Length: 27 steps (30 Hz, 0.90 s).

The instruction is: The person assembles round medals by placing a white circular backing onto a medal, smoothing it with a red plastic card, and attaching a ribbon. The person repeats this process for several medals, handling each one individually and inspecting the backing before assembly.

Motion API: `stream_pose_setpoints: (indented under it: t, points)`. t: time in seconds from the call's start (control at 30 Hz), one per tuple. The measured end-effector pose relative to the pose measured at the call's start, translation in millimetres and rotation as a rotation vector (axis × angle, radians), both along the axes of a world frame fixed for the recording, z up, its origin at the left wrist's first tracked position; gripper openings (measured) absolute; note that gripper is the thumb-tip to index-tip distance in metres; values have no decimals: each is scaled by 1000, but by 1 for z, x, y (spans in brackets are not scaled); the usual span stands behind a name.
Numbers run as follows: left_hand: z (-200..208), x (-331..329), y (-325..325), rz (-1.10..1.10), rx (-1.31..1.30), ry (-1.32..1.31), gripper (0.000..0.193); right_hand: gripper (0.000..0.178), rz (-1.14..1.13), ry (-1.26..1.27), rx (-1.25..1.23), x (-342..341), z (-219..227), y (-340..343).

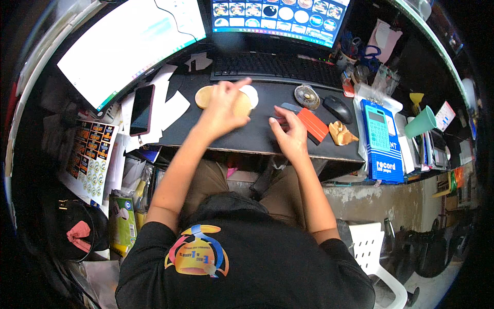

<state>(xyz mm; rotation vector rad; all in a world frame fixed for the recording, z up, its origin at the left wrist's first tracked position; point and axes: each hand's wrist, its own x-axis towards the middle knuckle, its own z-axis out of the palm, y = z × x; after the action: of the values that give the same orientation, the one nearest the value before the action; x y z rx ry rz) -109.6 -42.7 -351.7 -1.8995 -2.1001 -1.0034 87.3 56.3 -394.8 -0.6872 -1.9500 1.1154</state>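
Note:
My left hand point(221, 110) is over the left middle of the black desk, index finger and thumb apart, slightly blurred. Under and beside it lie round flat discs: a tan disc point(202, 98) on its left, a yellowish disc point(242, 105) by its thumb, and a white disc point(251, 95) partly behind that one. Nothing shows gripped, though the palm side is hidden. My right hand point(290, 135) hovers near the desk's front edge, thumb apart from loosely bent fingers, holding nothing visible. Just right of it lies an orange-red striped card point(313, 125) with darker flat pieces beneath.
A round metal-and-glass dish point(307, 97), a black mouse point(337, 109) and a crumpled tan piece point(341, 134) sit to the right. Beyond is a keyboard point(278, 68). A teal calculator point(377, 129) rests on a blue record book point(383, 165). At left, a phone point(142, 109) lies on papers.

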Motion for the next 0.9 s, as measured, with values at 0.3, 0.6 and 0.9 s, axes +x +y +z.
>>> stream_pose_setpoints:
  t: [0.3, 0.6, 0.9]
  points:
    - [-36, 62, 10, -147, 97, -132, 80, 30, 288, 149, -477, 15, -14, 26]
    - [-53, 33, 12, -637, 49, -1833, 62, 23, 162, 77, -289, -8, -5, 21]
    - [-46, 42, 13, -378, 2, -1810, 70, 40, 28, -90, 592, -49, 10, -9]
